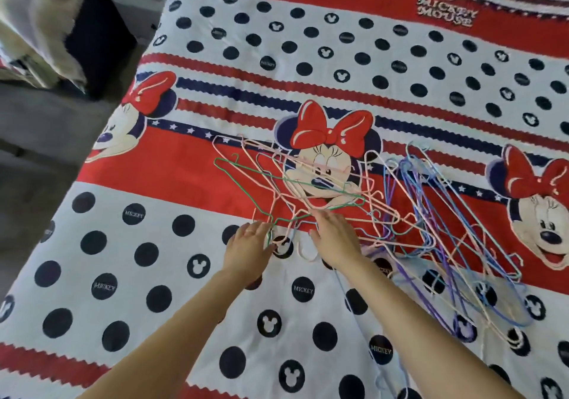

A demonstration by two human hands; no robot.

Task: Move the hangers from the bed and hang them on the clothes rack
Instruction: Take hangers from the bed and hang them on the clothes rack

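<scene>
Thin coloured wire hangers are spread in a tangled heap on the red, white and navy cartoon-printed bedspread [308, 60], just ahead of and to the right of both hands. A single green wire hanger [277, 180] is seen lying across a cluster of pale pink wire hangers [332, 189], directly beyond the fingertips of the two hands. Further right of the right hand, a looser pile of blue and purple wire hangers [443, 229] is laid out, reaching back alongside the right forearm.

The left hand [249, 246] is held palm down with its fingers extended and slightly spread; the near corner of the green hanger is touched by its fingertips, and a ring is worn on one finger. Whether anything is actually pinched by it cannot be told. The right hand [334, 237] is likewise held flat and palm down, fingers nearly straight, its fingertips laid on the near edge of the pink and green wires; no closed grip is shown. A white hook [303, 252] is seen on the bedspread between the two hands.

Well beyond the left hand, at the far left edge, a pale draped cloth [40, 29] and a dark piece of furniture [101, 44] are partly seen beside the bed.
</scene>
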